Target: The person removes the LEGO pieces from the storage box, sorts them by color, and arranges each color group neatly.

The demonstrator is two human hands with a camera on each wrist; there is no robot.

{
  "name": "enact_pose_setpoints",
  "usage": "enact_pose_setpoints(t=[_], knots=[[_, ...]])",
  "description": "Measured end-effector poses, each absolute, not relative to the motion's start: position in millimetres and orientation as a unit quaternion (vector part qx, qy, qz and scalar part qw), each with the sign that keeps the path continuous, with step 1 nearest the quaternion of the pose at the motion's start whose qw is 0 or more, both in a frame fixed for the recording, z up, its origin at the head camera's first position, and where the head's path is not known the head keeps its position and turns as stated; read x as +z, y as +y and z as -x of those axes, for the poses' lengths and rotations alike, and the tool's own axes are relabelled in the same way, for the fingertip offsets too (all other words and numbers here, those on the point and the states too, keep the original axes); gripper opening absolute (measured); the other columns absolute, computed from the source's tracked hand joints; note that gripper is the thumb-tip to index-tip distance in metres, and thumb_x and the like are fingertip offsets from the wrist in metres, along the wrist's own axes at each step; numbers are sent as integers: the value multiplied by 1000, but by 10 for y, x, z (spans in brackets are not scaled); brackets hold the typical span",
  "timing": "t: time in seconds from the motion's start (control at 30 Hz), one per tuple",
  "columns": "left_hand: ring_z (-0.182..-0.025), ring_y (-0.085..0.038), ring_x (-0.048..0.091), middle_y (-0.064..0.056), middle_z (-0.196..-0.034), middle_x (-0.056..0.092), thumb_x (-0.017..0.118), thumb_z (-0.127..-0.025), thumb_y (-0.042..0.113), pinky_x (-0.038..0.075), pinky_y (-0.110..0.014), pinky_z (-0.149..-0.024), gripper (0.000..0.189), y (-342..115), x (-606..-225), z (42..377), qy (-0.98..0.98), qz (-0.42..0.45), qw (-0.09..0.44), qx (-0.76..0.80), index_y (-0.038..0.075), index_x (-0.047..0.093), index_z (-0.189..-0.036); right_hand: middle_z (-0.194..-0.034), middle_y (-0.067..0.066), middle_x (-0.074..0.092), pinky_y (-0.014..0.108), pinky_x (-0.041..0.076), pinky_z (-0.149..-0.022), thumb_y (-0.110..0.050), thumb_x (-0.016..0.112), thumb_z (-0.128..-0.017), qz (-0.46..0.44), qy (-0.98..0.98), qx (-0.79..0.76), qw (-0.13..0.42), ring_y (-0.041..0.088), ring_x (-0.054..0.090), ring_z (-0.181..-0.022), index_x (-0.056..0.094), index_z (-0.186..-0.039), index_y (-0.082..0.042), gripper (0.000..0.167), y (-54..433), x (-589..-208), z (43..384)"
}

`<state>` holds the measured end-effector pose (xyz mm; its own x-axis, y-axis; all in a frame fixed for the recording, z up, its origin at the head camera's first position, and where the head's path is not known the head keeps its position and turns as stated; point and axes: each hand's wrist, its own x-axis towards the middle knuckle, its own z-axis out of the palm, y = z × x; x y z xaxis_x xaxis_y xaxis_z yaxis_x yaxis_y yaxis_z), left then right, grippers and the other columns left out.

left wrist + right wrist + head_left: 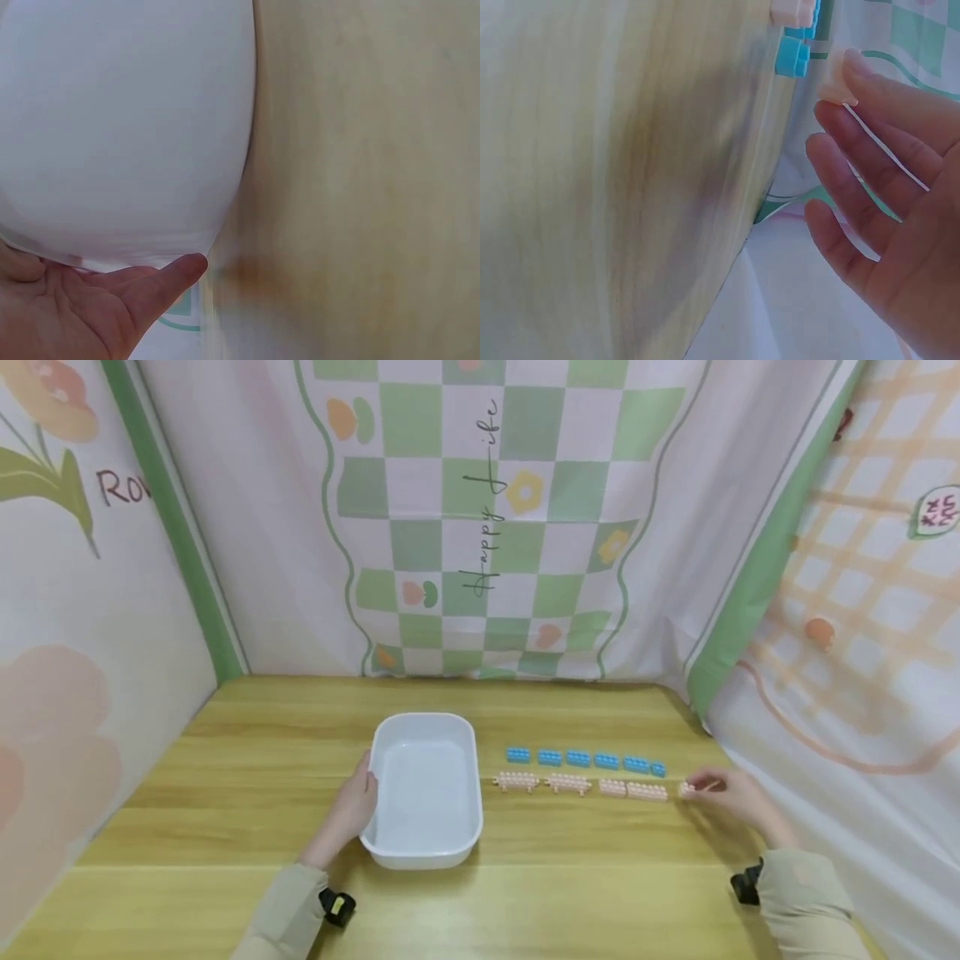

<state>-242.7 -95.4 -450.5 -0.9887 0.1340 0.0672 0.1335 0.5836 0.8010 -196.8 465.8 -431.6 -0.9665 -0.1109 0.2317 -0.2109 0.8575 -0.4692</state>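
A white rectangular plastic basin (423, 793) sits on the table, its inside bare. My left hand (354, 802) grips its left side at the rim; in the left wrist view that hand (97, 307) lies along the edge of the basin's outer wall (127, 135). My right hand (731, 797) pinches a small pale pink building block (686, 789) between thumb and fingertips, at the right end of a row of pink blocks (647, 792). The right wrist view shows this block (837, 84) at the fingertips, the other fingers spread and loosely bent.
Behind the pink row runs a row of several blue building blocks (577, 758), the smallest (657, 769) at its right end. Two pink pieces with side pegs (516, 781) lie nearest the basin. Patterned curtains (495, 527) enclose the wooden table (570, 893) at the back and sides.
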Motion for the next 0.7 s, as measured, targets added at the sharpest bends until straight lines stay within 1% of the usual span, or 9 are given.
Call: enact_pose_setpoints(t=[0.17,0.3,0.43,0.5,0.7], knots=[[-123,-46,44,-31,-145,29,24,-101,12,47,-54,-97,51,-938,-4512,2418,890,-77,-6,450,-5,15,-147,-79,5,68,21,50,-61,-15,74,-79,-85,-961,255,61,1,56,-67,68,-88,-2,17,4698,-4422,2036],[-119,-47,48,-32,-144,31,24,-101,12,51,-53,-92,51,-937,-4517,2423,889,-72,-8,453,-4,15,-148,-75,5,67,20,49,-58,-12,74,-78,-89,-957,268,61,-1,55,-65,67,-85,0,16,4697,-4470,2088],[-117,-47,49,-32,-143,32,25,-101,12,52,-53,-89,51,-941,-4511,2424,887,-72,-9,456,-4,15,-148,-75,6,66,20,48,-57,-9,75,-77,-84,-957,272,57,-1,54,-65,66,-84,2,16,4691,-4474,2131],[-118,-47,49,-32,-144,31,24,-101,12,52,-53,-90,51,-942,-4502,2424,887,-72,-7,457,-4,14,-148,-76,6,67,21,48,-58,-11,75,-77,-76,-961,261,50,1,55,-66,66,-85,2,18,4690,-4466,2148],[-115,-45,52,-31,-144,32,24,-101,13,55,-49,-84,51,-935,-4499,2421,888,-69,-1,454,-4,15,-148,-82,5,67,24,47,-60,-23,75,-79,-38,-974,220,23,12,58,-72,67,-89,-4,23,4651,-4409,2165]])
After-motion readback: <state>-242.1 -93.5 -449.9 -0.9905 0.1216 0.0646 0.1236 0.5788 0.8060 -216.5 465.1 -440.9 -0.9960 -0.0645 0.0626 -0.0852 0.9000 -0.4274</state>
